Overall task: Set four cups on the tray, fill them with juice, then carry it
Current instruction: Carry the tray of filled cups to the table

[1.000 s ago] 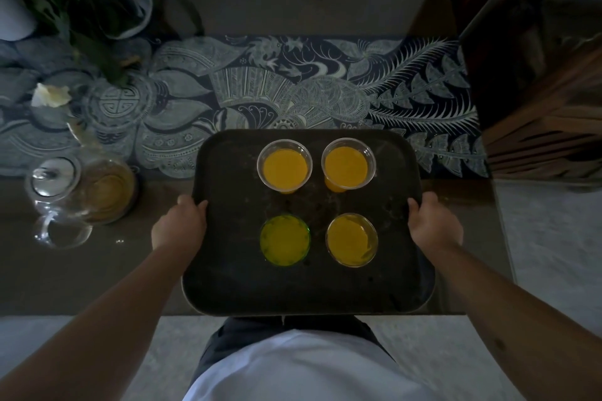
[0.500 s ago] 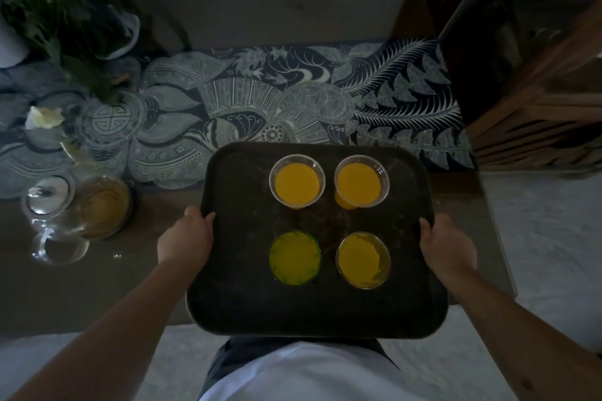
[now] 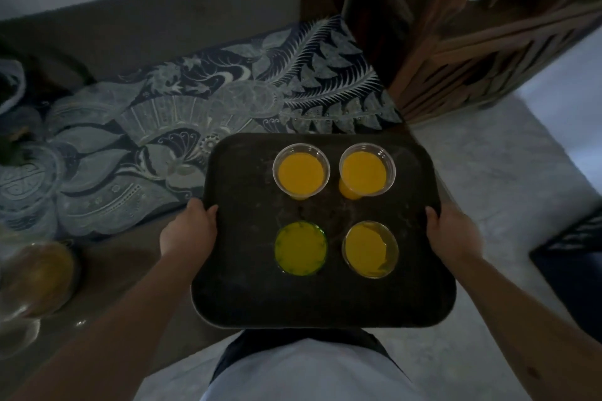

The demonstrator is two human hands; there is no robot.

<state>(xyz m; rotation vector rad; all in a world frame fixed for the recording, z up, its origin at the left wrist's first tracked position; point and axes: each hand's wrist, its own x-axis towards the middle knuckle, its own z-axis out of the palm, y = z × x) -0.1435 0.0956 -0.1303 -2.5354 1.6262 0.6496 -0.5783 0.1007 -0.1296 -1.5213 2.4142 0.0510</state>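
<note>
While both hands are gripping its side rims, left hand and right hand, the dark tray is carrying four juice-filled cups, one green cup, above the floor beside the table.

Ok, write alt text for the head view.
Two hands, left hand and right hand, grip a dark tray by its sides. It carries four cups of juice: three clear cups and one green cup.
</note>
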